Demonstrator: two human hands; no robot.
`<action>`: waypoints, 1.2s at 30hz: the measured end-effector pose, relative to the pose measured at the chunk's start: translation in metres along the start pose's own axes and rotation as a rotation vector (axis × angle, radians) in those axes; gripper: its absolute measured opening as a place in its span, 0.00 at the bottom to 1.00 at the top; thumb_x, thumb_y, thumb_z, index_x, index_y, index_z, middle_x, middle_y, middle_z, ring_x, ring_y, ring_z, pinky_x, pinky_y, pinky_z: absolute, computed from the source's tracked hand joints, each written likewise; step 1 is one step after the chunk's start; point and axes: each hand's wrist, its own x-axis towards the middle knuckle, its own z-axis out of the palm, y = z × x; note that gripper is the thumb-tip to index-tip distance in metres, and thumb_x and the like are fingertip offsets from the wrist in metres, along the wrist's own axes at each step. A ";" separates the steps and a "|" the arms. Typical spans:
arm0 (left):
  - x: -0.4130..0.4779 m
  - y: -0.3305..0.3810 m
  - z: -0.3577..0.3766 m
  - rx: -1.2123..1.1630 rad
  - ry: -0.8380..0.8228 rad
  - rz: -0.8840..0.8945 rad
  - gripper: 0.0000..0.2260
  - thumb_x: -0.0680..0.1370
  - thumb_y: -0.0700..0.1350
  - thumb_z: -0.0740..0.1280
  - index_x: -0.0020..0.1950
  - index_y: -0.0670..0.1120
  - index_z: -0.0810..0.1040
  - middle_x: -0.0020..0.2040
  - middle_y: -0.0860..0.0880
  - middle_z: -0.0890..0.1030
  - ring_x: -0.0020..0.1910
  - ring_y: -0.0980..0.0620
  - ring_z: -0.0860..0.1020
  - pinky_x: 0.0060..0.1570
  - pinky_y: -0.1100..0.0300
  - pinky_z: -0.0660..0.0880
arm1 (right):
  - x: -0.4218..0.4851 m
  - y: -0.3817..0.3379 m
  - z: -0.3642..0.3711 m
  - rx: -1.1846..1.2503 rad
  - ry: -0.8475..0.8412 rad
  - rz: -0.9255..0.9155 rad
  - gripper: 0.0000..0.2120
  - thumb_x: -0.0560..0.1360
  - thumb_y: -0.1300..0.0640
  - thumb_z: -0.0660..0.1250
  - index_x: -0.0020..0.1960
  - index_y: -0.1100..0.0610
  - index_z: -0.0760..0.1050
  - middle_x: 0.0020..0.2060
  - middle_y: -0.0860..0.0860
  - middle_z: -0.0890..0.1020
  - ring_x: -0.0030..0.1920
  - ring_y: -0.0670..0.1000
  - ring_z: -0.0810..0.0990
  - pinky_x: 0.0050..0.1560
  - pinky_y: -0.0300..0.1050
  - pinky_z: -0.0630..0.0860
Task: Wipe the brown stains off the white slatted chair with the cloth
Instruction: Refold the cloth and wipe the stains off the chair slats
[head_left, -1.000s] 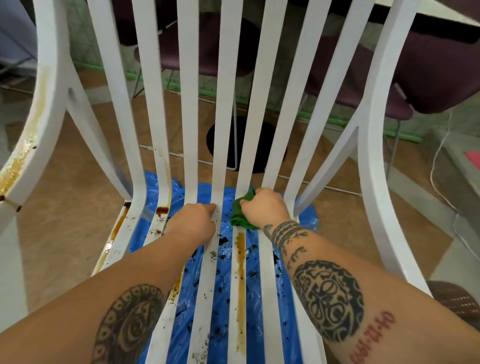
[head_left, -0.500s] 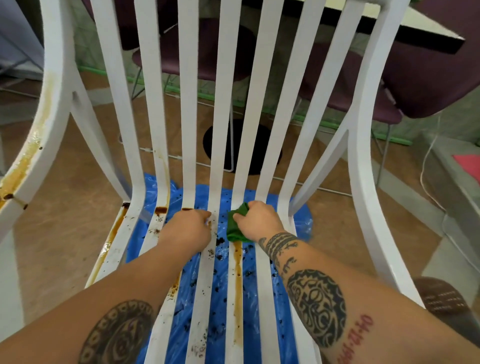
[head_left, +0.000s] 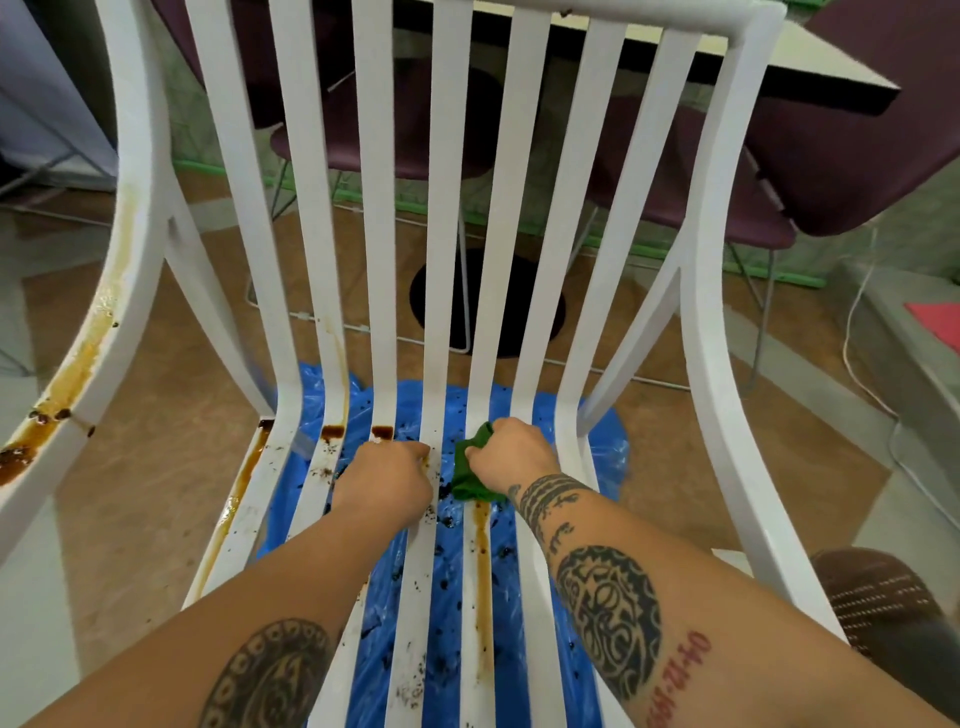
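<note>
Green cloth (head_left: 470, 467): bunched in the right hand (head_left: 511, 452), pressed on a seat slat (head_left: 477, 691) at the centre of the frame, where the seat bends up into the back.
Right fingers: curled tight round the cloth, knuckles up.
Left hand (head_left: 382, 475): a fist just left of the cloth, on the neighbouring slats; fingers curled under, and whether they grip anything I cannot tell.
Brown stains (head_left: 482, 561): a streak below the cloth, dark blots at the bend left of the left hand, drips down the seat's left edge, an amber smear on the armrest (head_left: 130, 249) at far left.
White chair (head_left: 722, 312): back reaches the top of the frame.
Blue sheet (head_left: 452, 597): on the floor (head_left: 156, 493) beneath the seat, speckled dark.
Upper right: purple chairs (head_left: 857, 130), a tabletop (head_left: 821, 62), a white cable (head_left: 852, 322).
</note>
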 end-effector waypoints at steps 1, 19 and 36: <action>-0.002 0.000 0.001 0.007 0.001 0.003 0.25 0.78 0.41 0.59 0.73 0.59 0.73 0.62 0.44 0.79 0.50 0.44 0.81 0.45 0.50 0.83 | -0.002 0.001 -0.001 -0.016 -0.045 0.010 0.12 0.78 0.47 0.67 0.48 0.57 0.73 0.40 0.52 0.76 0.38 0.52 0.76 0.37 0.45 0.76; -0.032 -0.023 0.002 -0.058 -0.070 -0.026 0.21 0.81 0.48 0.60 0.75 0.58 0.71 0.72 0.44 0.74 0.60 0.42 0.78 0.53 0.49 0.81 | -0.035 0.020 0.011 0.129 -0.146 0.064 0.14 0.74 0.45 0.71 0.48 0.56 0.76 0.43 0.52 0.82 0.43 0.52 0.83 0.46 0.47 0.83; -0.072 -0.004 0.010 -0.108 0.140 0.130 0.16 0.83 0.52 0.63 0.71 0.53 0.77 0.68 0.49 0.77 0.70 0.47 0.68 0.64 0.50 0.74 | -0.071 0.044 0.013 0.073 -0.093 -0.031 0.13 0.74 0.45 0.69 0.46 0.54 0.73 0.43 0.52 0.81 0.44 0.54 0.81 0.47 0.49 0.82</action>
